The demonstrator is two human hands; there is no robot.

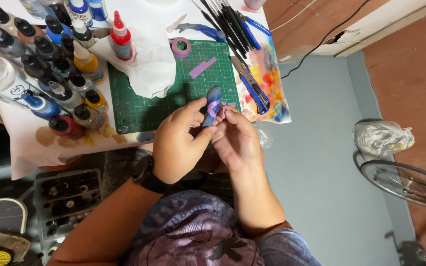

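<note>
Grip: left hand [178, 143] pinches small blue painted piece [211, 106] above green cutting mat [139, 106]; right hand [236, 140] presses purple tape strip [215, 110] onto it, seemingly masking. Tape roll [180, 47], utility knife [250, 84] near.

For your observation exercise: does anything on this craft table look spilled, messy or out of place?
Yes. Brownish paint stains blot the white table cover beside the paint bottles, and a crumpled white paper towel lies over the green cutting mat.

Blue painted piece [211, 106] bears purple tape [214, 109]; green gridded cutting mat [144, 106].
</note>
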